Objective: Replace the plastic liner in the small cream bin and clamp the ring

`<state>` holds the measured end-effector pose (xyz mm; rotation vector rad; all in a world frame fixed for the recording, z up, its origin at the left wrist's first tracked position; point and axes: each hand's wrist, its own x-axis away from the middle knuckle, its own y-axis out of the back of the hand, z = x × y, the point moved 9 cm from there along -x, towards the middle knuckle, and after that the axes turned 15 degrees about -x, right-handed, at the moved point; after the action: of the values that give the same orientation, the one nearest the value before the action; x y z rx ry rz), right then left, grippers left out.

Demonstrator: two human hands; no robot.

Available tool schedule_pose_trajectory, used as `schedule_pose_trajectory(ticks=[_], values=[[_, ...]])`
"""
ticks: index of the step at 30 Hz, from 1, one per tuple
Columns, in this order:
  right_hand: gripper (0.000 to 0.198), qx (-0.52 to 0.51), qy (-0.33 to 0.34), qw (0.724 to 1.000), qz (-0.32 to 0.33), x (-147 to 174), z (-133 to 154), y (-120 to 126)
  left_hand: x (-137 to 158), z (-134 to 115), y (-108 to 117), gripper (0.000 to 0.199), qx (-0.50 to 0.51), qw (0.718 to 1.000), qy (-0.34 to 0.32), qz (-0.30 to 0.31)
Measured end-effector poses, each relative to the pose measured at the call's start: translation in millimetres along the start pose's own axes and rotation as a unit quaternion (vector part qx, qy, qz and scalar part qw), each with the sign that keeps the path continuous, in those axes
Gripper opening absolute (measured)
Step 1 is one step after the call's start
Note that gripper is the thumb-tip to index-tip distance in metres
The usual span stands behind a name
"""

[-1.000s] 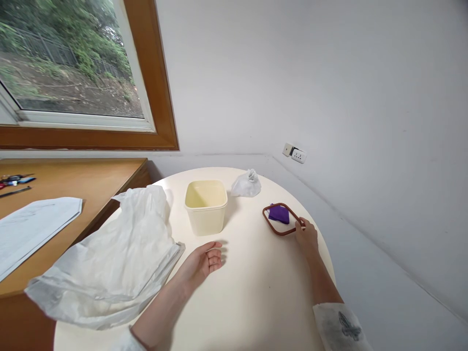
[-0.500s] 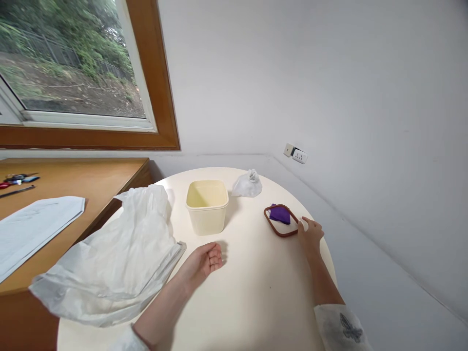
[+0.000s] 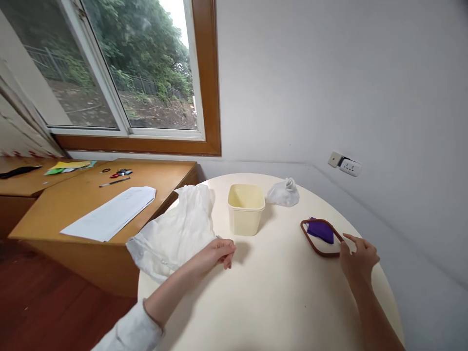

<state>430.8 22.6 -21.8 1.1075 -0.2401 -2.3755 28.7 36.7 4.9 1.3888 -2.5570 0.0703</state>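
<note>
My right hand (image 3: 360, 257) is open at the right of the round table, thumb and index finger apart, beside the near right corner of a brown rounded-square ring (image 3: 326, 254). The ring lies flat. Folded purple cloth (image 3: 321, 231) lies mostly within its outline. Over the table, left of centre, my left hand (image 3: 219, 252) has its fingers loosely curled together, with nothing visible in them. A cream rounded-square bin (image 3: 244, 222) stands upright just beyond it. White translucent plastic bags (image 3: 179, 224) lie in a heap to the bin's left, partly behind my left forearm.
A knotted white plastic bag (image 3: 283, 193) sits behind the bin, to its right. At left, a wooden desk (image 3: 66, 207) holds white paper (image 3: 113, 212), a pen (image 3: 114, 182), scissors and coloured sheets. A wall socket (image 3: 350, 167) is on the wall behind the table.
The view has swung left, showing more desk and window. My right hand's thumb and index finger have spread apart beside the ring. My left hand has turned from palm-up to palm-down, fingers curled.
</note>
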Motion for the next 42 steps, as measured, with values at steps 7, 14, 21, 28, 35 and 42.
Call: schedule_pose_trajectory(ticks=[7, 14, 21, 28, 35, 42], values=[[0.033, -0.027, 0.019, 0.999, 0.018, 5, 20, -4, 36, -27, 99, 0.024, -0.21, 0.967, 0.031, -0.137], [0.032, -0.057, 0.0, 0.997, 0.058, 11, 39, -9, 45, 0, 142, 0.027, -0.564, 0.812, 0.086, -0.122], [0.03, -0.081, -0.038, 0.992, 0.089, 17, 36, -16, 54, 26, 198, 0.049, -0.621, 0.758, 0.149, -0.129], [0.026, -0.096, -0.048, 0.989, 0.1, 23, 34, -21, 52, 51, 168, 0.049, -0.597, 0.783, 0.17, -0.047], [0.026, -0.09, -0.047, 0.99, 0.102, 25, 36, -22, 44, 43, 122, 0.044, -0.581, 0.8, 0.15, 0.002], [0.026, -0.087, -0.041, 0.991, 0.098, 24, 43, -20, 44, 20, 43, 0.04, -0.5, 0.855, 0.083, 0.108]])
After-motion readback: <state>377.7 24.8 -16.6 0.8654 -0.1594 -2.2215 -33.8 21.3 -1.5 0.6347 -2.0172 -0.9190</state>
